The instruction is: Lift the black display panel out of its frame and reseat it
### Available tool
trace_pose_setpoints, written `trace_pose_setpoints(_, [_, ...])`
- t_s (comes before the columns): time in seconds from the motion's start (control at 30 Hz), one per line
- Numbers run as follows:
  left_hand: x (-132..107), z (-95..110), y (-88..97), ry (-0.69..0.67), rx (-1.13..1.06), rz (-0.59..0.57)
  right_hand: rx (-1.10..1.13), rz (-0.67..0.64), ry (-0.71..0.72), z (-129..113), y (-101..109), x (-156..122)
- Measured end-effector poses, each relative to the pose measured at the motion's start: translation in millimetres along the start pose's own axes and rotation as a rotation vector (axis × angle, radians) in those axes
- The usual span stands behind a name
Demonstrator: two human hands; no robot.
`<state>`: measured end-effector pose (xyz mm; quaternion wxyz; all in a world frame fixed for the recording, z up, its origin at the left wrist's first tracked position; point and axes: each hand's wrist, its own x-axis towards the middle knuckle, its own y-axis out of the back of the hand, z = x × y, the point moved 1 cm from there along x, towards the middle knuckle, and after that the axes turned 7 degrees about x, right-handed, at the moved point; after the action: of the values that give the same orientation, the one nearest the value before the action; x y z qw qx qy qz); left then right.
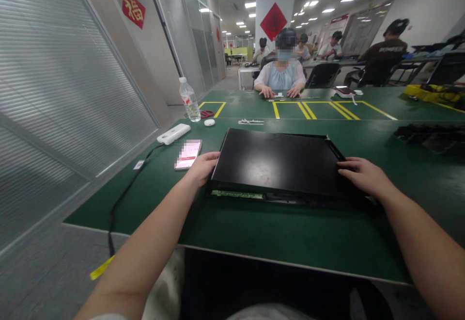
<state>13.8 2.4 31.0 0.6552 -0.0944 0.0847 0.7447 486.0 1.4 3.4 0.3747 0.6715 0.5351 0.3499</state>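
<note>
A flat, shiny black cover panel (276, 160) lies slightly askew over a shallow black case (336, 148) on the green table. Along the near side a strip of green circuit board (238, 194) shows in the gap beneath the panel. My left hand (205, 167) grips the panel's left edge, its fingertips partly hidden behind it. At the right edge, my right hand (363, 174) closes its thumb and fingers on the panel. Most of the case's inside is covered.
Left of the panel lie a phone (188, 154), a white power bank (174, 134) with a black strap, and an earbud case (209, 122). Behind them stand a water bottle (189, 99) and red scissors (207, 114). Dark parts (432, 136) lie far right. A person (281, 75) sits opposite.
</note>
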Motion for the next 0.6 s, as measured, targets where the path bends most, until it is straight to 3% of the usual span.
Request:
trace_pose_setpoints(0.4, [8,-5,4.9,-0.041,0.063,0.078,0.019,0.063,0.054,9,-5,6])
trace_pose_setpoints(0.6, [-1,-4,2.4,-0.166,0.135,0.075,0.044,0.086,0.054,10,-7,5])
